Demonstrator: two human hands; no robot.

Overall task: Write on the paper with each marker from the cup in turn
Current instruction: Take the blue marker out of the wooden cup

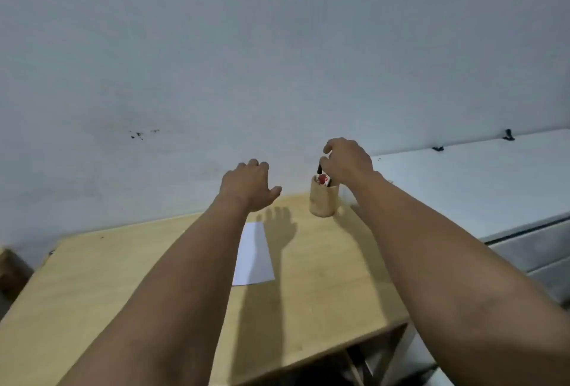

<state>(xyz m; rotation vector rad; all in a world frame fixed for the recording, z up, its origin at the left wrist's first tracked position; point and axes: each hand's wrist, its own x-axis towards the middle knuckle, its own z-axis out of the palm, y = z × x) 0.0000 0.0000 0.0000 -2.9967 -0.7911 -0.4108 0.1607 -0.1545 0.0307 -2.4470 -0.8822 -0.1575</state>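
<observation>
Table (92, 277): right hand (347, 162) pinches marker (320, 169).

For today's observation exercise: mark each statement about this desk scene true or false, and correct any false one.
1. The right hand is at the top of the wooden cup. True.
2. The left hand holds a marker. False: it is empty, fingers spread, above the table.
3. The paper lies flat on the table, to the left of the cup. True.
4. The cup lies tipped on its side. False: it stands upright.
5. The paper is covered in writing. False: the part in view looks blank.
</observation>
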